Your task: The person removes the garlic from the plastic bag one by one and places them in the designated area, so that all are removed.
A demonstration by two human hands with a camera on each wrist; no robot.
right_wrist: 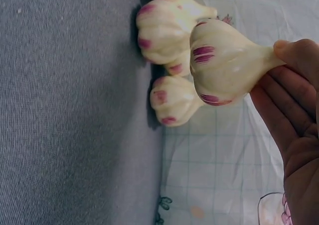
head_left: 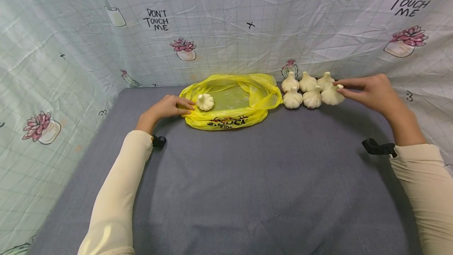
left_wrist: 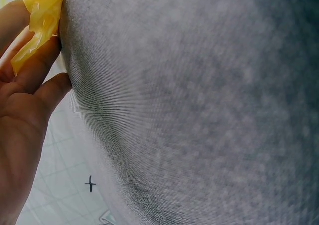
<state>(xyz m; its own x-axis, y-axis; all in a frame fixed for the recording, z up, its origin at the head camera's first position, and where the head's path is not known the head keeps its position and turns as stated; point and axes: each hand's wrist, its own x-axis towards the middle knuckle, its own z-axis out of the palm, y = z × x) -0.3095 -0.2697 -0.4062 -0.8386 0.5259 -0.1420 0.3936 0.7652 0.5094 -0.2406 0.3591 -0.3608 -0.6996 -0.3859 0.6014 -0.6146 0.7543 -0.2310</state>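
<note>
A yellow plastic bag [head_left: 226, 119] with dark print lies on the table, its mouth spread wide. One garlic bulb [head_left: 205, 102] is inside it at the left end. At the bag's left rim is my left hand [head_left: 166, 107], holding the edge; in the left wrist view a fold of yellow plastic [left_wrist: 42, 23] hangs among the fingers. My right hand [head_left: 371, 91] pinches another garlic bulb [right_wrist: 224, 65] by its stem, root end down, raised off the table. Several more garlic bulbs [head_left: 292, 98] stand in two rows between the bag and that hand.
Grey cloth covers the table [head_left: 247, 180]. A printed curtain [head_left: 226, 23] hangs right behind the bag and bulbs, and continues along the left side. Dark wrist straps [head_left: 378, 147] sit on both forearms.
</note>
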